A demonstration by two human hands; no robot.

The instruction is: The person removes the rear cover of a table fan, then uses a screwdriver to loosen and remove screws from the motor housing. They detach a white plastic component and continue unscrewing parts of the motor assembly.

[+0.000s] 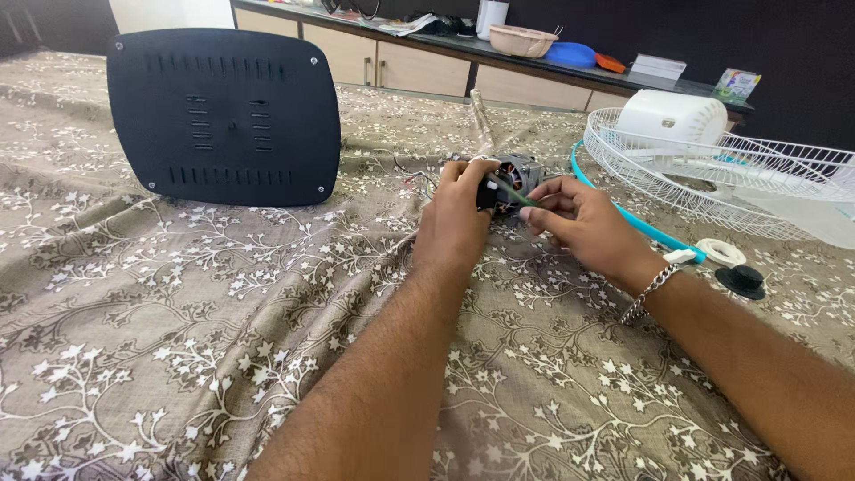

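Motor [515, 171] between both hands, left hand [456, 218] gripping

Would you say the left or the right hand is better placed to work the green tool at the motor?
Probably the right hand: it already pinches the green tool, tip at the motor; the left hand grips the motor.

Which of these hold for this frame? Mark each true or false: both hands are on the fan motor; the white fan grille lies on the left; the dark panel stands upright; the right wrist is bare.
1. Both the left hand and the right hand are on the fan motor: true.
2. The white fan grille lies on the left: false, on the right.
3. The dark panel stands upright: true.
4. The right wrist is bare: false, it wears a chain bracelet.
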